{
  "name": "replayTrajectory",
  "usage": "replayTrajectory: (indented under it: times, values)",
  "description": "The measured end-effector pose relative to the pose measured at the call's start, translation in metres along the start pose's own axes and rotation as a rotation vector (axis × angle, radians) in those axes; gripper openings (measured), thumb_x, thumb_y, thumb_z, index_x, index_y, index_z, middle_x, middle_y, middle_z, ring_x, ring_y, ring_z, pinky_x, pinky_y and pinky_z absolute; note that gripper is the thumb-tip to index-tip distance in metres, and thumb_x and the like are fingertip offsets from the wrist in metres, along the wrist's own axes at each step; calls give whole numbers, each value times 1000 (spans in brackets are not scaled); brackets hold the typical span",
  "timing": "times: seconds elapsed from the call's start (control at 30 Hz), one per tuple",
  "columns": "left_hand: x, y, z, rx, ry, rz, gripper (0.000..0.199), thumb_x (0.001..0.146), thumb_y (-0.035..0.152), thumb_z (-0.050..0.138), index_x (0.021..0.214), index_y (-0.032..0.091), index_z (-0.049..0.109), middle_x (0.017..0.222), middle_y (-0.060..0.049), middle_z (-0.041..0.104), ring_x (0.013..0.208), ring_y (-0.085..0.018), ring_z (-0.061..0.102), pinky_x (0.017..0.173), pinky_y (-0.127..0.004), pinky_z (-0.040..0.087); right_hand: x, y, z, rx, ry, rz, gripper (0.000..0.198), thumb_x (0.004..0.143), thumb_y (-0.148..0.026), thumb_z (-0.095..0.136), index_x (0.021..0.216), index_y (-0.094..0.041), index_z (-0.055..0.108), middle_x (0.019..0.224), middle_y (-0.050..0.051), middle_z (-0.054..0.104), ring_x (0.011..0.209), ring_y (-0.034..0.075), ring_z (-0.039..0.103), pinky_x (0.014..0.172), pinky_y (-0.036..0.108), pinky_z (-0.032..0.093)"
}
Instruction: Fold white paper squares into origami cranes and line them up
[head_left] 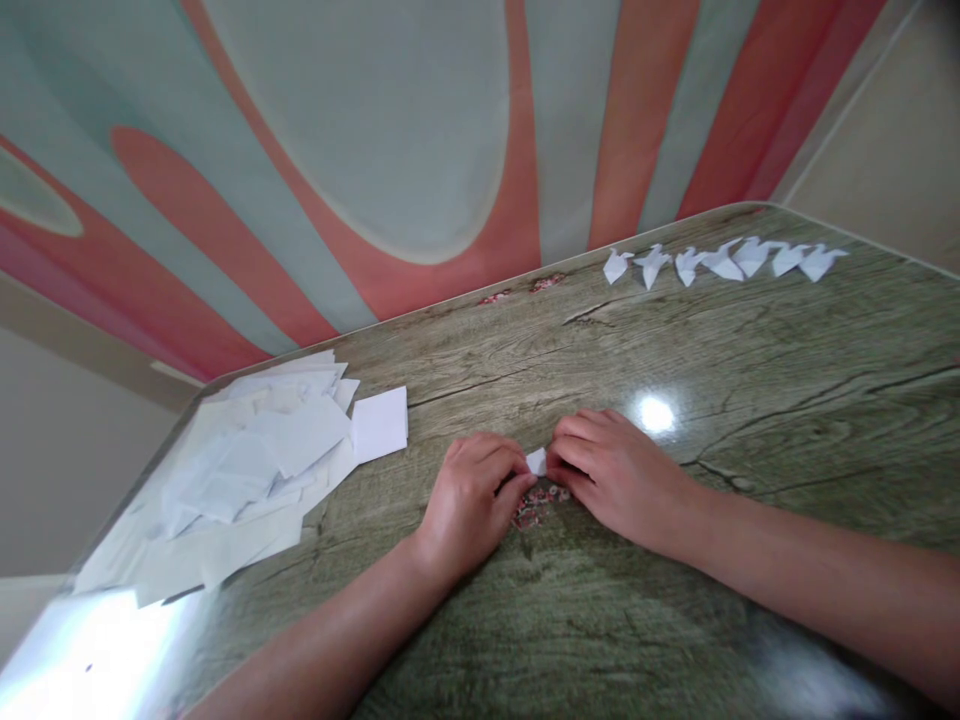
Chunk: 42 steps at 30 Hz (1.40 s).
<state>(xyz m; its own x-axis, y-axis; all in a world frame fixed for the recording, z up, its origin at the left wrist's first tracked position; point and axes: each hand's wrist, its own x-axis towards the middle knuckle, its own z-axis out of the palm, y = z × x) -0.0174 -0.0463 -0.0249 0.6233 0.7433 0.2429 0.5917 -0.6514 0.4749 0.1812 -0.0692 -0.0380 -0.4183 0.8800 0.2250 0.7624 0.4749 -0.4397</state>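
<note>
A small folded piece of white paper (536, 461) is pinched between my two hands, just above the wood-grain table. My left hand (472, 495) grips its left end between thumb and fingertips. At the other end, the fingers of my right hand (611, 470) are closed on it, hiding part of that side. Only the middle of the paper shows, so its full shape is hidden. Beneath it, a reddish patterned mark (531, 508) shows on the tabletop.
A loose pile of white paper sheets (255, 450) covers the table's left end, with a square white paper stack (380, 424) beside it. Several white origami birds (724, 262) stand in a row at the far right edge. A patterned wall (375, 130) rises behind the table (787, 420).
</note>
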Motion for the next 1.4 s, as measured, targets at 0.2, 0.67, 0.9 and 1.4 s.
replayTrajectory:
  times: [0.2, 0.67, 0.9, 1.4]
  values:
    - [2, 1, 0, 20, -16, -35, 13, 89, 24, 56, 82, 19, 66, 100, -5, 66, 98, -20, 58, 87, -38, 41, 0, -1, -1, -10, 15, 15, 17, 92, -24, 54, 80, -17, 65, 84, 3, 61, 86, 19, 52, 77, 34, 34]
    - [3, 5, 0, 57, -28, -114, 10, 87, 22, 56, 81, 20, 63, 105, -5, 62, 103, -21, 54, 90, -39, 39, 1, -2, 4, 54, 39, 82, 12, 86, -20, 59, 76, -18, 64, 81, 2, 61, 83, 18, 54, 76, 34, 33]
    - [4, 8, 1, 88, -55, -139, 9, 87, 22, 55, 80, 20, 61, 110, -4, 60, 106, -22, 52, 90, -39, 38, 4, -4, 1, 50, 18, 134, 8, 82, -18, 63, 74, -18, 66, 80, 2, 62, 83, 19, 55, 76, 34, 33]
    - [8, 5, 4, 67, -16, -169, 3, 81, 20, 62, 78, 20, 61, 107, -3, 60, 105, -22, 53, 91, -39, 39, 10, -6, -6, 49, -25, 201, 10, 76, -16, 66, 67, -19, 67, 74, 1, 63, 82, 19, 58, 74, 33, 35]
